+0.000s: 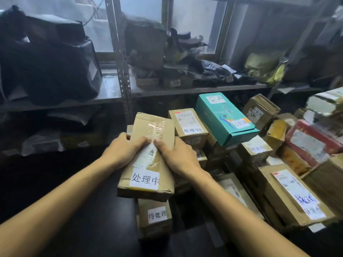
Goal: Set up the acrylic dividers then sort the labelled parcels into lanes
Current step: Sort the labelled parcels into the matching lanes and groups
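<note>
The metal shelving rack (124, 71) stood at the rear, loaded with dark bags and cartons. A large brown carton (289, 197) lay at the right, at the near edge of the parcel pile. A teal box (222, 117) rested tilted on top of that pile, beyond the hands. The held parcel (148, 125), a taped cardboard box, was at centre, above a smaller parcel (156, 217) marked 待处理. The left hand (122, 151) gripped its left edge and the right hand (178, 154) its right edge, thumbs on top. Its white label (144, 179) read 处理中.
</note>
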`<state>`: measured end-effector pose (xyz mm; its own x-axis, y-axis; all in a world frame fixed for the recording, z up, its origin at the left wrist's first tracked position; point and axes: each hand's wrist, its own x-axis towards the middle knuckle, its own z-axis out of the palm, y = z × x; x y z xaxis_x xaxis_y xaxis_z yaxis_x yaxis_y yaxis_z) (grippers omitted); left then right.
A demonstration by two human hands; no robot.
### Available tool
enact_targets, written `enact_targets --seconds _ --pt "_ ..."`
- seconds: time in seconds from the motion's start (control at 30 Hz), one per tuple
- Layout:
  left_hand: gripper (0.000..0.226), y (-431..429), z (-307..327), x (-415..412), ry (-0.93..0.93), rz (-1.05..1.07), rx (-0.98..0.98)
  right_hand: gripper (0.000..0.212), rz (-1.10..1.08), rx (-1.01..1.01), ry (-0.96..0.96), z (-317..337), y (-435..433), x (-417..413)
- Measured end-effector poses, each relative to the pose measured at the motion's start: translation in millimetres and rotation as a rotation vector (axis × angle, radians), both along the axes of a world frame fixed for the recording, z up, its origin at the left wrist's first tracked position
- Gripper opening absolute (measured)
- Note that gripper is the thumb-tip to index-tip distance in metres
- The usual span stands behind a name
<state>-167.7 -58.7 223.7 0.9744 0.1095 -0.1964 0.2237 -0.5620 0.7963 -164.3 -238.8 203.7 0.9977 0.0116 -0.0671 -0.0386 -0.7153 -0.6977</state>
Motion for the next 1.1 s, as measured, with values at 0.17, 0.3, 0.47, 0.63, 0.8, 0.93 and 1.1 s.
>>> enact_targets --seconds 0.17,0.3,0.47,0.63,0.8,0.93,1.1 --pt "0.069 -15 14 32 -0.012 0.038 0.012 0.065 0.040 0.010 -0.049 15 -13 37" --pt "0.081 -37 22 62 -0.010 0.030 -0.022 0.066 0.065 0.014 -0.029 29 -36 68" --pt "0.071 -71 24 100 -0.007 0.102 -0.055 0.059 0.040 -0.101 -0.046 45 -68 112" --pt "0.066 -101 23 138 0.006 0.131 0.107 0.045 -0.021 -0.177 -0.082 48 -90 150" --pt "0.069 -119 18 161 0.008 0.202 0.237 0.050 -0.020 -0.238 -0.079 48 -103 175" --pt "0.070 -129 7 168 0.032 0.246 0.313 0.047 -0.014 -0.337 -0.131 44 -103 179" --pt "0.064 -131 2 172 0.067 0.294 0.207 0.037 0.034 -0.439 -0.265 46 -100 181"
